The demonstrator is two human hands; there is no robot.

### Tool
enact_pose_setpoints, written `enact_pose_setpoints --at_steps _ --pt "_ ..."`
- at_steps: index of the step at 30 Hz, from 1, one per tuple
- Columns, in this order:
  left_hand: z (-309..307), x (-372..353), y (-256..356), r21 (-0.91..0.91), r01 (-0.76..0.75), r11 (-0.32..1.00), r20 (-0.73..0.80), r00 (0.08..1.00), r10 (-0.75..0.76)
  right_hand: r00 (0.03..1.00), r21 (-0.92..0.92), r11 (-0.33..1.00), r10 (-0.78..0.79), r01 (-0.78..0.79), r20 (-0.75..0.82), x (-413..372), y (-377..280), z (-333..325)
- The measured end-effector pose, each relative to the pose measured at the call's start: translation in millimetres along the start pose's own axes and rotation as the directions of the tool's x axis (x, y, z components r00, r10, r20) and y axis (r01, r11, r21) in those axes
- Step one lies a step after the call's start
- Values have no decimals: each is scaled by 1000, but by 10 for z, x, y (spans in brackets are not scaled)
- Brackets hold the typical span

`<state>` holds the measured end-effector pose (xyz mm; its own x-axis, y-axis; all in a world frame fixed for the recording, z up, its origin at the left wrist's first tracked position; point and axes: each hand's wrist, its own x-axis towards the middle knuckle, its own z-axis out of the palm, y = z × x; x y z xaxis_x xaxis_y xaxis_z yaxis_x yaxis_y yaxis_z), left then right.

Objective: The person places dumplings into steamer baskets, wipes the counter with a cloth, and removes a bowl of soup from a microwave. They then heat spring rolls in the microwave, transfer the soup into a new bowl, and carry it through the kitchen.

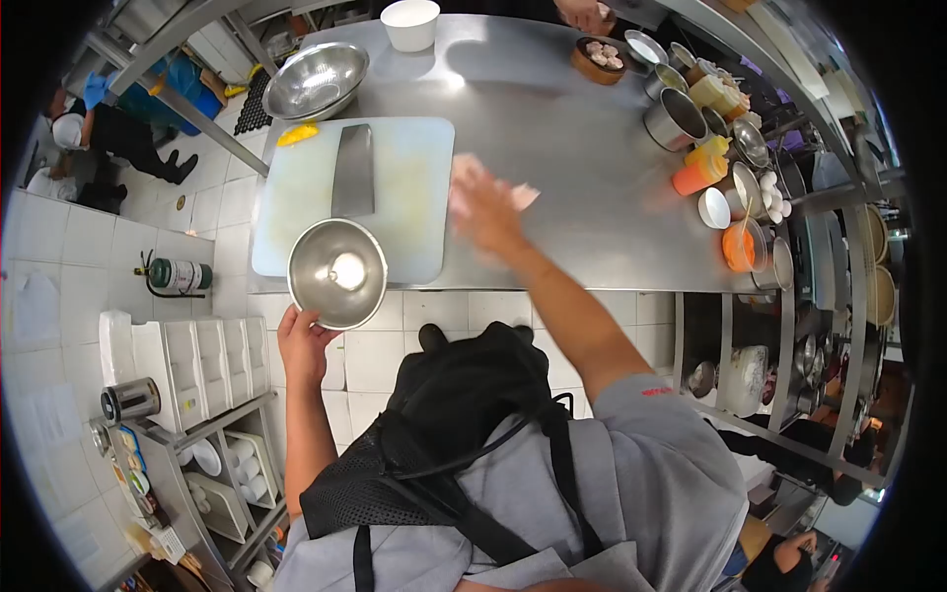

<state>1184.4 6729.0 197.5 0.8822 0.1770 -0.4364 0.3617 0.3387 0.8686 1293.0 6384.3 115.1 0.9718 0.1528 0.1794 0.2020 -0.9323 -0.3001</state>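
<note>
My left hand (308, 345) holds a steel bowl (335, 281) by its near rim, at the front edge of a white cutting board (409, 197). The bowl looks empty. On the board lie a cleaver (354, 173), its handle hidden behind the bowl, and a yellow piece (297, 135). My right hand (483, 209) is over the steel table (582, 217), just right of the board, and smeared by motion. A small pale pink piece (524, 196) shows beside its fingers; whether the hand holds it I cannot tell.
A colander (318, 81) and a white tub (410, 25) stand at the back. Pots (676, 120), sauce bottles (701, 168), a white bowl (714, 208) and a round container of food (599, 59) line the right side. Another person's hand (584, 14) is at the far edge.
</note>
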Motion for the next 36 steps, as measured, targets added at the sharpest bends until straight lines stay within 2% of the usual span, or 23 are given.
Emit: enact_pose_setpoints --at_steps 1,5,7,8,10,11,12,14,16,18,19,20,22,24,25,27,28,29,30,31,33,34,36 --pt "-39 -8 25 -1 -9 1000 9 1000 9 993 15 999 -38 40 -108 -224 -129 197" --pt "-132 -110 -26 -35 -32 999 -39 999 31 960 250 948 -238 196 150 -1110 -248 -294" --pt "-58 -187 -87 -43 -45 998 -37 998 43 894 226 904 -406 362 190 -1549 163 -329" --pt "-5 -226 -103 -17 -45 999 11 999 45 922 360 872 -381 332 71 -1718 389 -415" --pt "194 -314 -153 -6 -19 1000 39 999 19 971 341 911 -236 232 -30 -1906 795 -770" --pt "314 -357 -177 9 3 1000 60 998 -4 996 641 764 -81 78 -25 -1902 879 -1011" --pt "381 -367 -235 40 18 999 110 994 -22 993 353 936 39 3 -111 -1993 1200 -1089" --pt "634 -362 -406 115 47 992 224 972 -72 902 356 924 265 -138 -340 -1924 1447 -1390" --pt "887 -355 -583 185 65 981 349 928 -128 843 -179 942 155 -283 -515 -1825 1209 -1838" --pt "1248 -479 -657 268 72 961 412 893 -182 789 -277 911 79 -305 -609 -1913 804 -2157" --pt "1417 -541 -688 293 68 954 453 868 -201 801 32 971 215 -238 -558 -2037 786 -2034" --pt "1539 -525 -800 339 38 940 511 831 -218 819 345 926 316 -156 -478 -2194 764 -1905" --pt "1847 -596 -997 399 -49 916 614 756 -227 843 730 611 531 -308 -88 -2585 462 -1881" --pt "2165 -784 -1209 447 -104 889 679 687 -261 753 752 419 641 -508 151 -3011 476 -1672" --pt "2300 -892 -1337 501 -171 848 725 619 -303 729 760 400 671 -512 138 -3243 494 -1502" --pt "2507 -1047 -1591 551 -254 795 775 508 -376 633 889 231 769 -394 81 -3757 573 -1204" --pt "2595 -1104 -1738 582 -263 769 786 423 -451 592 893 218 803 -393 65 -4000 586 -1160" --pt "2706 -1183 -1855 612 -281 740 785 330 -524 497 917 98 860 -387 117 -4238 586 -1136" --pt "2859 -1337 -1842 633 -356 687 774 295 -560 399 934 -21 900 -358 173 -4468 588 -1103" --pt "2970 -1359 -1932 632 -380 676 773 248 -584 352 940 -31 923 -339 157 -4697 608 -1051" --pt "3194 -1251 -2103 425 -676 602 899 238 -368 109 937 -203 964 -284 242 -5106 680 -941" --pt "3348 -1162 -2136 410 -737 537 905 258 -338 38 927 -199 974 -319 222 -5281 710 -887" --pt "3697 -1101 -2077 223 -886 408 971 167 -170 -74 924 -231 973 -303 219 -5542 829 -721"
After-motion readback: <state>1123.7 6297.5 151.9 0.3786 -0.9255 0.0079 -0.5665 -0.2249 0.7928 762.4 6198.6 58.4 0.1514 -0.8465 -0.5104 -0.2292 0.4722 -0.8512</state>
